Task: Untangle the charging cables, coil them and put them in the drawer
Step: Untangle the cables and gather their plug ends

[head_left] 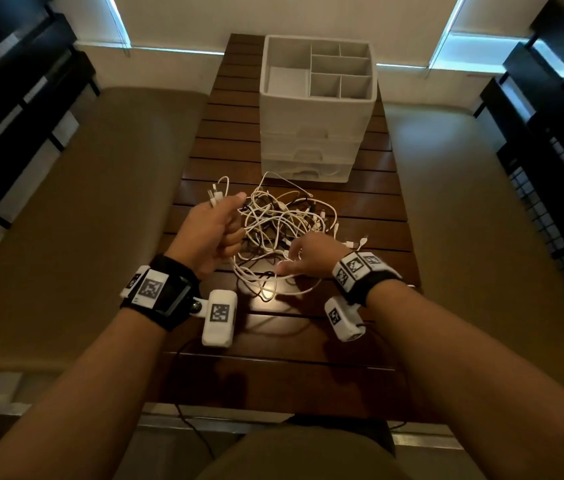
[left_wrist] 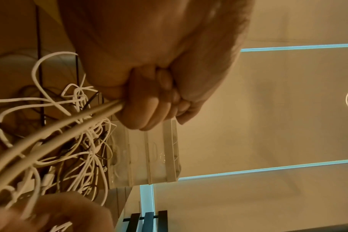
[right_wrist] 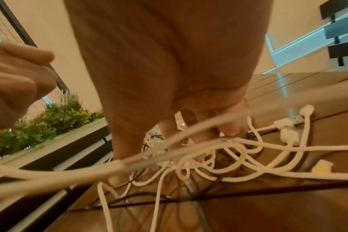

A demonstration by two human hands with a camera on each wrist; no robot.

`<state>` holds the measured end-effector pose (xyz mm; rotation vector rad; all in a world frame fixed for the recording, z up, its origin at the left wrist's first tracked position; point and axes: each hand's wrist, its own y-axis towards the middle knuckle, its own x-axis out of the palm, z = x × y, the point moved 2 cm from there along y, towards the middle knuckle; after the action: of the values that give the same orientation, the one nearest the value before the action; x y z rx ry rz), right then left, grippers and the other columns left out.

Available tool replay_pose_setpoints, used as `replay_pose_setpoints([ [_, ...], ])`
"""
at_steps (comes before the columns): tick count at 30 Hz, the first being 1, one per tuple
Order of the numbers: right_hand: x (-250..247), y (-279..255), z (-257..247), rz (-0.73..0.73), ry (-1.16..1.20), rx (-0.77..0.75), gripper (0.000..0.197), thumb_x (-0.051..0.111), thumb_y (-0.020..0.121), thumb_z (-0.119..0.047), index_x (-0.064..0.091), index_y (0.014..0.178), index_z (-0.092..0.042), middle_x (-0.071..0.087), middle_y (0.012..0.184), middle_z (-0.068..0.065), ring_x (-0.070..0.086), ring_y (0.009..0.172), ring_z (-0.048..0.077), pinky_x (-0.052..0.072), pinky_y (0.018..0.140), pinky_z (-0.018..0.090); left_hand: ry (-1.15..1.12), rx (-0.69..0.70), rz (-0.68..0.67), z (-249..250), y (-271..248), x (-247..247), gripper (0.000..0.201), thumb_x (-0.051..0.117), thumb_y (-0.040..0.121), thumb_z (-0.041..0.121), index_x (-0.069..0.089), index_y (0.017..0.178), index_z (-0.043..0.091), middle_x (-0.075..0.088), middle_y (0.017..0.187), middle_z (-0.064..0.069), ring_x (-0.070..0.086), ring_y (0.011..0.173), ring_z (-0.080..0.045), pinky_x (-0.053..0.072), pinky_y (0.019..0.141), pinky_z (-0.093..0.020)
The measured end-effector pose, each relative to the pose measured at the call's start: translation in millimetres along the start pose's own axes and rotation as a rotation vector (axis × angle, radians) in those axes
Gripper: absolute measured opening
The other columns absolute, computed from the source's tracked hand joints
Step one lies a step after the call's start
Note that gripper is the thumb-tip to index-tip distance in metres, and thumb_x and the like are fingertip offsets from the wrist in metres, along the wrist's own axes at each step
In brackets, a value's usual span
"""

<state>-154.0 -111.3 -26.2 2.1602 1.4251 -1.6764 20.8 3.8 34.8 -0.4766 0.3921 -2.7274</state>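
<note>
Slats of a dark wooden table (head_left: 350, 344) carry everything here, with a white drawer unit (head_left: 315, 109) standing at the far end, its open-topped divided tray on top and its drawers below all pushed in. Nearer the person, between the unit and the two wrists, lies the tangle of charging cables (head_left: 280, 223), mostly white with a few dark strands threaded through, still one knotted heap on the wood and nowhere near the drawers. Untangling is the step in hand, judging from that heap, and coiling has not yet begun. The left hand (head_left: 209, 233) is raised at the heap's left edge, fist curled round several white strands, with a cluster of plug ends (head_left: 216, 197) sticking out above its knuckles; the left wrist view shows the strands running taut from that fist down into the pile. The right hand (head_left: 311, 254) is low over the near right side, fingers spread and reaching down among the loops, and whether they pinch any one strand I cannot tell. The next move likely calls for the right hand to pin or part the loops while the left draws one cable free.
</note>
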Motion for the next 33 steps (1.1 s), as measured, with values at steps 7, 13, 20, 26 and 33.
replay_pose_setpoints([
  [7,-37,-1,-8,0.302,0.099,-0.102,0.019,0.060,0.104,-0.030,0.071,0.094,-0.018,0.066,0.089,-0.002,0.062,0.076,0.012,0.051,0.072,0.033,-0.133,-0.041,0.053,-12,4,3,0.048,0.044,0.111,0.032,0.049,0.065,0.018,0.026,0.050,0.005,0.022,0.036,-0.007,0.015,0.035,-0.017],
  [13,-80,-17,-30,0.595,0.293,-0.204,0.022,0.059,0.104,-0.030,0.067,0.091,-0.014,0.067,0.086,0.003,0.066,0.074,0.020,0.058,0.071,0.043,0.025,0.006,0.029,-21,7,15,0.034,0.054,0.107,0.031,0.067,0.084,0.011,0.024,0.056,0.006,0.019,0.042,-0.009,0.018,0.037,-0.021],
  [20,-121,-54,-55,0.903,0.668,-0.392,0.023,0.058,0.105,-0.024,0.066,0.096,-0.005,0.070,0.084,0.010,0.072,0.073,0.021,0.063,0.071,0.045,-0.003,0.069,0.086,-9,5,20,0.034,0.060,0.105,0.032,0.075,0.112,0.002,0.023,0.059,0.007,0.019,0.046,-0.008,0.020,0.039,-0.022],
  [26,-106,-63,-56,0.893,0.364,-0.431,0.017,0.065,0.100,-0.023,0.069,0.088,-0.012,0.064,0.084,0.000,0.060,0.077,0.014,0.052,0.072,0.034,-0.038,0.077,0.024,20,23,37,0.053,0.056,0.103,0.053,0.075,0.111,0.004,0.023,0.056,0.006,0.020,0.044,-0.008,0.018,0.039,-0.023],
  [33,-80,-83,-56,0.751,0.269,-0.594,0.020,0.069,0.098,-0.018,0.066,0.079,-0.012,0.054,0.078,-0.011,0.052,0.074,-0.001,0.039,0.068,0.019,-0.140,-0.003,-0.040,39,55,53,0.033,0.056,0.107,0.033,0.073,0.101,0.006,0.025,0.057,0.007,0.022,0.044,-0.006,0.017,0.041,-0.021],
])
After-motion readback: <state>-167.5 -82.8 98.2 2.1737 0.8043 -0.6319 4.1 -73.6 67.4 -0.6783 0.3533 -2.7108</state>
